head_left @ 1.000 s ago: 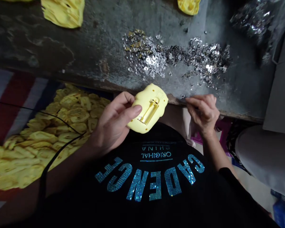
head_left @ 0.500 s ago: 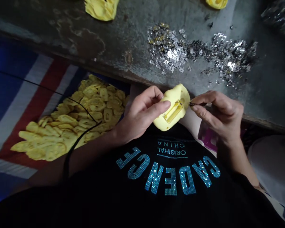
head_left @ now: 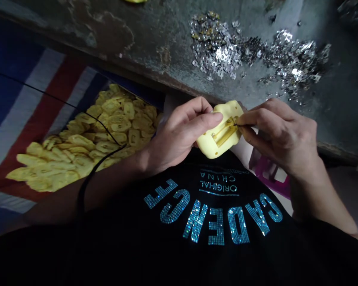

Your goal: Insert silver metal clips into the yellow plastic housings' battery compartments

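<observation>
My left hand [head_left: 186,129] grips a yellow plastic shell [head_left: 207,147] by its left side, thumb on top. A rectangular slot like a battery compartment [head_left: 225,135] faces up in the shell, with a small metal piece visible at its lower left end. Closed in a pinch, my right hand [head_left: 282,133] has its fingertips at the slot's upper right end. A small dark tip shows between those fingers; most of what they hold is hidden, and its kind cannot be made out.
Small metal clips [head_left: 219,51] lie in heaps on the worn metal table [head_left: 164,35]. Left below, many yellow shells [head_left: 107,119] pile on a striped sheet [head_left: 53,91]. A black cord [head_left: 100,165] crosses my left forearm. A purple plastic item [head_left: 271,174] is below my right hand.
My right hand has moved left from the shell's edge to the slot's upper end, bringing the small dark item there. The shell has shifted slightly up and right in view.
</observation>
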Demonstrator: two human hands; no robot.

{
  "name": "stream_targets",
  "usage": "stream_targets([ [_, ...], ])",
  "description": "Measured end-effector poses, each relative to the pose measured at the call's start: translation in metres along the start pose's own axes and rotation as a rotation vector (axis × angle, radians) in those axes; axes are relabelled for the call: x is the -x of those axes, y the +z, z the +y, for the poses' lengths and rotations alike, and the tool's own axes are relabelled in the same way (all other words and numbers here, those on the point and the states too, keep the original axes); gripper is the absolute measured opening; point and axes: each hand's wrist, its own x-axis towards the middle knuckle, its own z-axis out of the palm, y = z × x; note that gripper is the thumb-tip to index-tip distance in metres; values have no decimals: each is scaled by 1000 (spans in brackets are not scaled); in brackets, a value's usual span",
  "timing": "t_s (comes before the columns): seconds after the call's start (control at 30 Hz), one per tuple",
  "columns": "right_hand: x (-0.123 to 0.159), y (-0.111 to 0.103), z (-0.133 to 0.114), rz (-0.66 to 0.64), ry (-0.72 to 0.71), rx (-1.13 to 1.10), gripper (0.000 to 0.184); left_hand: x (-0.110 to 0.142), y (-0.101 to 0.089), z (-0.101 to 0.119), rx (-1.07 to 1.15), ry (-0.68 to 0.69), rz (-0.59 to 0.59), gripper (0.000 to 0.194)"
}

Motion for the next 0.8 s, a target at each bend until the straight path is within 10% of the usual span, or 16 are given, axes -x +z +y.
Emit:
stream_targets([
  [0.43, 4, 1, -12, 27, -101, 159, 18, 2, 1, -2, 58, -32, 18, 29],
  [0.8, 19, 18, 3, 221, 337, -244, 29, 4, -6, -8, -157, 149, -20, 23],
])
